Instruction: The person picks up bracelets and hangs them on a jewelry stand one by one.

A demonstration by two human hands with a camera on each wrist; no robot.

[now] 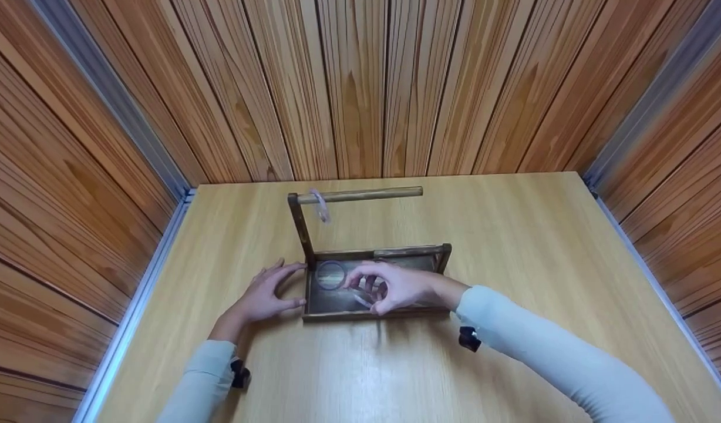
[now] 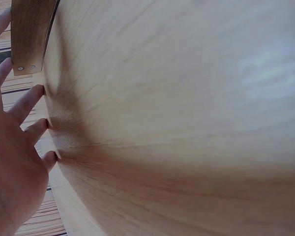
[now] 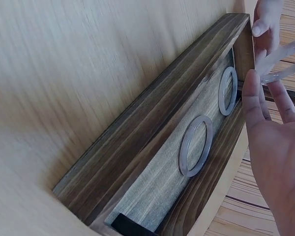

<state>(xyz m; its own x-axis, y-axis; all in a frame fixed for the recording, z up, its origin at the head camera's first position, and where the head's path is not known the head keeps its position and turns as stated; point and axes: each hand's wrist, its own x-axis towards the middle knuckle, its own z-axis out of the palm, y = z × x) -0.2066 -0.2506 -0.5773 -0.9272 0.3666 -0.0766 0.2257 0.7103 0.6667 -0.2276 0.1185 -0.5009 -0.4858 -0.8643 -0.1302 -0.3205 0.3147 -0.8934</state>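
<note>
Right hand (image 1: pixel 396 286) is pinching a ring (image 3: pixel 285 50) over the tray (image 1: pixel 337 316), fingers clamped on it; left hand (image 1: pixel 266 298) is touching the tray's left end, fingers spread. Two more rings (image 3: pixel 184 151) are lying inside, another ring (image 1: pixel 322 207) hanging on its bar (image 1: pixel 366 194).

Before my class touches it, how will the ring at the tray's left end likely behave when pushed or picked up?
The ring is probably stiff, given its even round outline. Its smooth-looking surface may be slippery. Lying flat in the tray, it would likely slide rather than roll if pushed.
</note>
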